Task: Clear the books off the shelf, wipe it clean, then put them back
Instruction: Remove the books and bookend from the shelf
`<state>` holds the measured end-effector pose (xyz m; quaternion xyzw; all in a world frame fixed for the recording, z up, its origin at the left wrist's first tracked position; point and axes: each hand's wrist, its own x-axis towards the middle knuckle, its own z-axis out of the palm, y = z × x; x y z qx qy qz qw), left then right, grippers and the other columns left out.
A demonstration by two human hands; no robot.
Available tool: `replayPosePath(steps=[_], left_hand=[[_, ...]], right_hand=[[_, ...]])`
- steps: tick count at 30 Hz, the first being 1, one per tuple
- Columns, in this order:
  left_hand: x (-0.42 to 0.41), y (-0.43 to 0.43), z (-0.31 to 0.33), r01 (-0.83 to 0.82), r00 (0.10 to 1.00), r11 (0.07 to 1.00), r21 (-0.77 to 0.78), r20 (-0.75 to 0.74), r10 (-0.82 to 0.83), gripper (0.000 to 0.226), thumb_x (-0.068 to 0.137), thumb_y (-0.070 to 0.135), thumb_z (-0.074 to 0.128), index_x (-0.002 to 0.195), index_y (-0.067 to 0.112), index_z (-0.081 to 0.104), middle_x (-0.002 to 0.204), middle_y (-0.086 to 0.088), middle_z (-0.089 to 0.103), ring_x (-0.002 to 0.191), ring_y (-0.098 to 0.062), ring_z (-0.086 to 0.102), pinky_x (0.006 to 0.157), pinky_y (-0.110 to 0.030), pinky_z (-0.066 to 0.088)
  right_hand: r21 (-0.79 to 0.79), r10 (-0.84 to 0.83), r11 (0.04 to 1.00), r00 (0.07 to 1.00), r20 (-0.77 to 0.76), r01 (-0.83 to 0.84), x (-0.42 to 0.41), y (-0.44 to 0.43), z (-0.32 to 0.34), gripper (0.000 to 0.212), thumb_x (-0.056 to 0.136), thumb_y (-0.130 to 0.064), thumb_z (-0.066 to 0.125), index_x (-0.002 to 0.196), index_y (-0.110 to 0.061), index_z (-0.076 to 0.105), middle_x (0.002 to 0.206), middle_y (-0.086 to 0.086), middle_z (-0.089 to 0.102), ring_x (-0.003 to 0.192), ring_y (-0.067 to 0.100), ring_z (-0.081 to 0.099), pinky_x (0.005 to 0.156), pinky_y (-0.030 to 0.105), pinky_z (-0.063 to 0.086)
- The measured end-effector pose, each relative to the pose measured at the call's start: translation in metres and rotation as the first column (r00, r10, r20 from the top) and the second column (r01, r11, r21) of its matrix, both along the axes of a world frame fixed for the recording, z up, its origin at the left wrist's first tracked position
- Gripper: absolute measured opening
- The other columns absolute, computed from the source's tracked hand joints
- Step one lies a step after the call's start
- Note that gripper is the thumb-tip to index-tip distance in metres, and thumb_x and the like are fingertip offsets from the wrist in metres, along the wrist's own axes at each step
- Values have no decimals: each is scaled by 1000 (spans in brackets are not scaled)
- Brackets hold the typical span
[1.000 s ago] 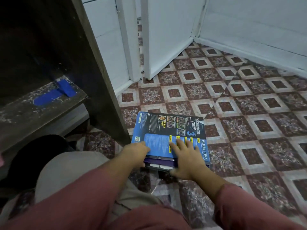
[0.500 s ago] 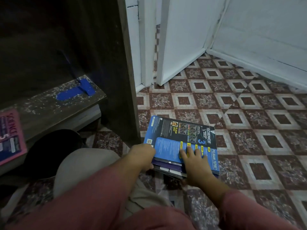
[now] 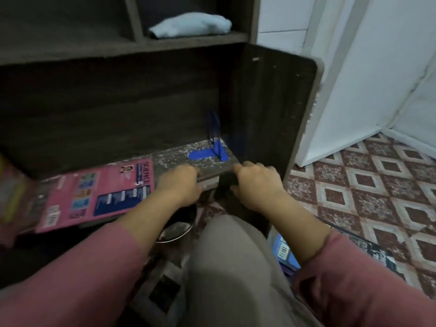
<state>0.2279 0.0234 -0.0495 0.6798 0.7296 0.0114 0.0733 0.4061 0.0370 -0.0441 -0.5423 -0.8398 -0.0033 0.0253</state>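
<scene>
Books: pink book (image 3: 99, 197) lay flat on the shelf (image 3: 179, 156), blue book (image 3: 283, 251) on floor (image 3: 365, 185) right of it | left hand (image 3: 181, 185), right hand (image 3: 257, 185) both curled at shelf's front edge, couldn't tell if gripping

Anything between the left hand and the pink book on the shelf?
Nothing visible. The pink book lies flat on the shelf just left of the left hand; the blue bookend stands off to the right.

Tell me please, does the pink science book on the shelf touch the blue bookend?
Apart. The head view shows bare speckled shelf between the pink book lying flat and the blue bookend at the right end.
</scene>
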Motion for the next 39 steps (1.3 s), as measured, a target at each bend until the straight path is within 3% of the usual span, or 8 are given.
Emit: replayPosePath(steps=[7, 16, 21, 26, 29, 33, 36, 39], left_hand=[[-119, -43, 9, -241, 970, 965, 106, 67, 235, 39, 89, 42, 62, 125, 27, 60, 128, -5, 60, 116, -28, 57, 92, -36, 49], [-213, -86, -54, -430, 897, 903, -1, 114, 427, 51, 85, 41, 66, 132, 24, 53, 134, -5, 50, 122, -24, 50, 101, -37, 44], [-238, -76, -69, -489, 866, 872, -18, 112, 488, 63, 86, 42, 65, 141, 19, 44, 137, -6, 43, 125, -26, 45, 105, -40, 41], [-238, -63, -74, -482, 867, 875, -43, 122, 484, 67, 86, 43, 67, 143, 23, 39, 145, -4, 37, 133, -25, 37, 108, -41, 37], [-238, -59, -70, -534, 844, 846, 15, 81, 531, 69, 87, 46, 65, 145, 22, 37, 147, -5, 35, 135, -27, 34, 108, -42, 36], [-244, -60, -60, -622, 783, 765, 170, 97, 615, 64, 87, 46, 63, 142, 21, 41, 147, -7, 36, 134, -28, 34, 107, -42, 36], [-251, -64, -59, -639, 770, 741, 209, 170, 616, 63, 85, 43, 66, 140, 21, 45, 142, -7, 41, 129, -28, 39, 106, -41, 38], [-250, -66, -64, -542, 833, 826, 156, 229, 503, 70, 79, 40, 73, 141, 24, 44, 139, -2, 45, 127, -24, 46, 104, -34, 41]], right_hand=[[35, 208, 978, 978, -34, -207, -127, 11, 25, 36, 91, -28, 56, 128, -23, 55, 125, 8, 61, 114, 30, 58, 89, 39, 46], [-172, 308, 938, 951, 15, -301, -222, 28, -39, 41, 89, -35, 60, 128, -21, 54, 126, 9, 57, 113, 31, 59, 89, 38, 48], [-293, 325, 913, 941, 96, -285, -243, 40, -93, 76, 74, -45, 76, 137, -23, 40, 134, 9, 41, 119, 33, 50, 95, 43, 47], [-250, 386, 909, 901, 201, -333, -259, 46, -127, 78, 90, -30, 63, 150, -32, 13, 157, 14, 10, 133, 41, 31, 102, 50, 40], [-232, 363, 921, 908, 210, -314, -259, 49, -135, 71, 97, -23, 51, 152, -32, 7, 159, 15, 3, 136, 42, 23, 103, 49, 39], [-227, 357, 917, 929, 93, -329, -261, 49, -126, 60, 100, -15, 39, 153, -29, 14, 155, 11, 20, 131, 38, 29, 101, 48, 41], [-27, 349, 935, 932, -95, -353, -261, 44, -105, 56, 99, -7, 34, 151, -26, 25, 153, 5, 27, 127, 32, 30, 99, 43, 42], [202, 420, 904, 866, -271, -376, -266, 38, -85, 53, 95, -7, 47, 145, -21, 39, 152, 4, 33, 126, 29, 32, 95, 44, 49]])
